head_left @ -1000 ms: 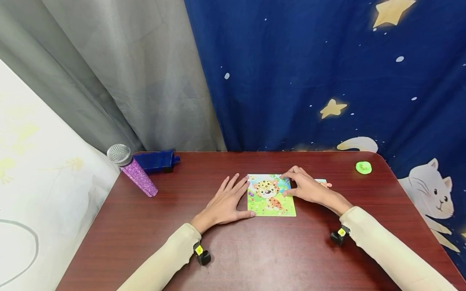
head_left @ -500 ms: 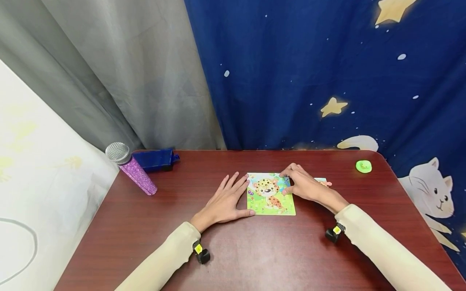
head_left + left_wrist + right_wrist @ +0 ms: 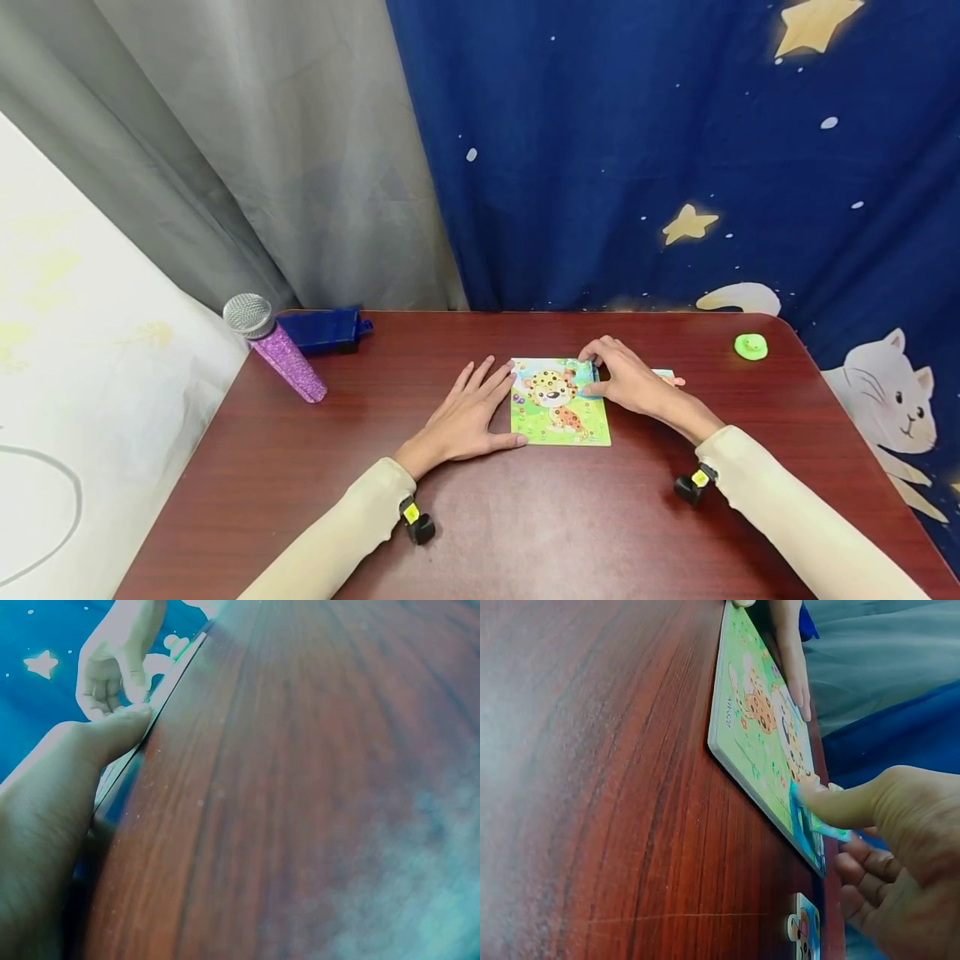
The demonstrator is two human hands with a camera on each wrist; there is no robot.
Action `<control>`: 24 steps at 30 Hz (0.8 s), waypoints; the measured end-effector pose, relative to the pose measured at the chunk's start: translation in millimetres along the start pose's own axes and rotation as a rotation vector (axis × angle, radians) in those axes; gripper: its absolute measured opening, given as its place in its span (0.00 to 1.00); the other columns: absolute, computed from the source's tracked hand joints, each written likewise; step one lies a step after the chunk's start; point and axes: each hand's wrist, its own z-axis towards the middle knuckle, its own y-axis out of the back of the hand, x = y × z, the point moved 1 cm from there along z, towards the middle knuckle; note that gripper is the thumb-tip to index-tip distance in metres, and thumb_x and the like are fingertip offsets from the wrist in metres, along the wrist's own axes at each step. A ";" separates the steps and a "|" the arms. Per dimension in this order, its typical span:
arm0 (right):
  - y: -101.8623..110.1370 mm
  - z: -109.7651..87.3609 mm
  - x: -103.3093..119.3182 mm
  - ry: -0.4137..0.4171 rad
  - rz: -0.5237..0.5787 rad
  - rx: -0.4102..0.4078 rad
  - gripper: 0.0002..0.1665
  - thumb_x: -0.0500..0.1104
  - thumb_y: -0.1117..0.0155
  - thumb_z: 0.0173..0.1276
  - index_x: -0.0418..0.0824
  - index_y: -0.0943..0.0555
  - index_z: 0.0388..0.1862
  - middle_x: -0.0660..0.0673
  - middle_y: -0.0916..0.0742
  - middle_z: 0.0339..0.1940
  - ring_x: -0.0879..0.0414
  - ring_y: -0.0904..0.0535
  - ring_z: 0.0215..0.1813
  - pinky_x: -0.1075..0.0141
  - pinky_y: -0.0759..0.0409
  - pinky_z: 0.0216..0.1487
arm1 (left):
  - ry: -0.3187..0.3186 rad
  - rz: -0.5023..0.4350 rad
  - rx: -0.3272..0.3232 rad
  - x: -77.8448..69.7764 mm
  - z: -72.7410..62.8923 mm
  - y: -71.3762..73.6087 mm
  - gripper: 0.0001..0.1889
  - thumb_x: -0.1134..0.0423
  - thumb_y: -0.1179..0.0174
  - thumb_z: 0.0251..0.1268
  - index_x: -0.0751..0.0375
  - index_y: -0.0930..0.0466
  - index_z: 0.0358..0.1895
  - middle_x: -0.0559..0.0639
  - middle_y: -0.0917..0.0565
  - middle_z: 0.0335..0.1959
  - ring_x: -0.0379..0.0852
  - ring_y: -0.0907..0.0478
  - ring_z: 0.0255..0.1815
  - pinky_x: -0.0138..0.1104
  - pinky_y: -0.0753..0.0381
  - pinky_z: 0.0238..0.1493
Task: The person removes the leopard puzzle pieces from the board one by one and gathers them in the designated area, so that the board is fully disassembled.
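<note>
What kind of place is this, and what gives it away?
Probably a children's play corner, perhaps staged: a navy curtain printed with stars and a cat, a leopard jigsaw puzzle and a glittery purple microphone.

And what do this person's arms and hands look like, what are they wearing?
The left sleeve and right sleeve are long, plain and cream. Each carries a small black device with a yellow tag near the wrist. The left hand and right hand are ungloved.

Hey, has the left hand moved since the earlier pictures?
No. In the head view, the left hand shows no clear shift relative to the table's far edge.
</note>
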 end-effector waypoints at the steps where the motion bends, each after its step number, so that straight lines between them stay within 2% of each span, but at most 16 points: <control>1: 1.0 -0.6 -0.1 0.008 0.019 -0.021 0.22 0.34 0.20 0.70 0.35 0.17 0.59 0.41 0.17 0.52 0.44 0.21 0.53 0.53 0.20 0.54 | -0.002 0.002 -0.002 0.0 0.2 0.0 0.57 0.22 0.41 0.70 0.60 0.41 0.89 0.52 0.45 0.92 0.60 0.57 0.93 0.59 0.61 0.89; 6: 3.3 -2.9 0.1 0.030 0.112 -0.094 0.14 0.30 0.26 0.75 0.35 0.13 0.57 0.44 0.14 0.44 0.50 0.19 0.41 0.66 0.21 0.41 | -0.001 0.003 0.000 0.3 0.4 0.5 0.58 0.21 0.41 0.70 0.60 0.41 0.89 0.52 0.45 0.92 0.60 0.57 0.93 0.59 0.62 0.89; 10: 2.8 -5.6 1.0 0.025 0.151 -0.105 0.12 0.31 0.27 0.76 0.36 0.12 0.56 0.46 0.12 0.43 0.53 0.17 0.43 0.69 0.17 0.43 | -0.003 0.009 0.005 0.6 1.0 0.3 0.57 0.22 0.41 0.70 0.60 0.41 0.89 0.52 0.46 0.92 0.61 0.57 0.93 0.59 0.61 0.89; 15: 4.4 -11.3 0.4 0.018 0.179 -0.166 0.12 0.30 0.27 0.76 0.38 0.11 0.55 0.45 0.10 0.43 0.53 0.16 0.44 0.70 0.16 0.43 | 0.000 0.028 0.009 0.6 1.9 -0.6 0.58 0.21 0.42 0.70 0.59 0.42 0.90 0.52 0.45 0.92 0.60 0.57 0.93 0.59 0.61 0.89; 21: 15.8 -22.4 -4.4 -0.003 0.320 -0.192 0.12 0.30 0.29 0.78 0.36 0.13 0.57 0.37 0.13 0.41 0.41 0.17 0.30 0.64 0.17 0.26 | 0.005 0.021 0.008 -0.1 1.7 -0.5 0.57 0.21 0.42 0.70 0.59 0.42 0.89 0.52 0.45 0.92 0.60 0.58 0.93 0.59 0.62 0.89; 22: 17.5 -24.3 -6.3 -0.006 0.340 -0.193 0.12 0.30 0.29 0.78 0.35 0.13 0.57 0.36 0.13 0.41 0.39 0.18 0.29 0.62 0.17 0.25 | 0.007 0.021 0.010 -0.1 1.5 -0.5 0.57 0.21 0.42 0.70 0.59 0.42 0.90 0.52 0.45 0.92 0.59 0.58 0.93 0.59 0.62 0.89; 24: 20.5 -27.8 -10.3 -0.008 0.329 -0.211 0.13 0.30 0.29 0.78 0.34 0.13 0.58 0.36 0.13 0.42 0.39 0.16 0.31 0.64 0.14 0.30 | 0.014 0.024 0.015 0.1 1.1 -1.1 0.58 0.21 0.43 0.70 0.58 0.42 0.90 0.51 0.46 0.92 0.59 0.59 0.93 0.58 0.63 0.90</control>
